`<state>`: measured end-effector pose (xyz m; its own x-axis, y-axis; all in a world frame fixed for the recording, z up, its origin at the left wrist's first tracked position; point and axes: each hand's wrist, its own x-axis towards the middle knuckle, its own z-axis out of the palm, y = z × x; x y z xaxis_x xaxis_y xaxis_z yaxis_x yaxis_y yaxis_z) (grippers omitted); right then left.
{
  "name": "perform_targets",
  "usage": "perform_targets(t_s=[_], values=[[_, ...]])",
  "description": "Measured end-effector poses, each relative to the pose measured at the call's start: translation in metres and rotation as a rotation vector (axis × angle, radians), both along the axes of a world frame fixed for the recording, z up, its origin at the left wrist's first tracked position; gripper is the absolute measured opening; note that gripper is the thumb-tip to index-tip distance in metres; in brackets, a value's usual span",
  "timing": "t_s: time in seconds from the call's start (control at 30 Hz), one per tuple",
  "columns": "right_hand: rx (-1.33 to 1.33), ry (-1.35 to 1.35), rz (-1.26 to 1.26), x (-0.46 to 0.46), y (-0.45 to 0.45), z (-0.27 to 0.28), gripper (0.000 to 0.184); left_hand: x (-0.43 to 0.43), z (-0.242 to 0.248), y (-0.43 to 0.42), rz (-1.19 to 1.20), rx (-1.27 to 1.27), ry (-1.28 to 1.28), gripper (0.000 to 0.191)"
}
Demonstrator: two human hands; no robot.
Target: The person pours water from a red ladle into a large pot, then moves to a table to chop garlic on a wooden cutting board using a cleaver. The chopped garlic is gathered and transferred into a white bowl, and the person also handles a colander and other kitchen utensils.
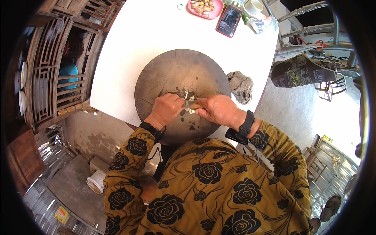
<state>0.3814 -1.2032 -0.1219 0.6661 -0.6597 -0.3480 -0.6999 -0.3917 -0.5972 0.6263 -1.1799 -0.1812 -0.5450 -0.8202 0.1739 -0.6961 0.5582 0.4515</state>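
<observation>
A large round wooden chopping board (182, 70) with cracks and dark wet marks lies on a white table. Over its near half, my right hand (220, 108) is closed around the wooden handle of a knife (197, 107). My left hand (168, 106) is at the other end of the blade, its fingers bent against it; whether they grip the blade cannot be told. Small pale pieces, possibly garlic (191, 111), lie on the board between my hands, some beyond the blade and some on the near side. Most of the blade is hidden or too small to make out.
A crumpled grey-brown cloth (241, 86) lies right of the board. Along the table's far side are a pink plate of ginger-like pieces (205, 13), a phone (229, 21), a white cup (253, 7) and a plastic bag (263, 24). A wooden cabinet (61, 67) stands left.
</observation>
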Motion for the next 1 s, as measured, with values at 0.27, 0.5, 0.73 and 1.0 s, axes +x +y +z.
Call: perform_targets(t_s=[0.27, 0.5, 0.73, 1.0], values=[[-0.017, -0.068, 0.025, -0.005, -0.018, 0.0, 0.037, -0.011, -0.002, 0.001, 0.041, -0.013, -0.088, 0.015], [-0.06, -0.048, 0.034, -0.002, -0.025, -0.004, 0.03, -0.009, -0.001, -0.002, 0.091, -0.043, -0.035, 0.014], [-0.053, -0.149, 0.048, -0.016, -0.034, -0.02, 0.035, -0.018, -0.001, -0.004, 0.113, 0.003, -0.133, 0.018], [-0.031, -0.114, 0.032, -0.017, -0.034, -0.001, 0.033, -0.016, 0.019, -0.004, 0.103, 0.041, -0.115, 0.018]])
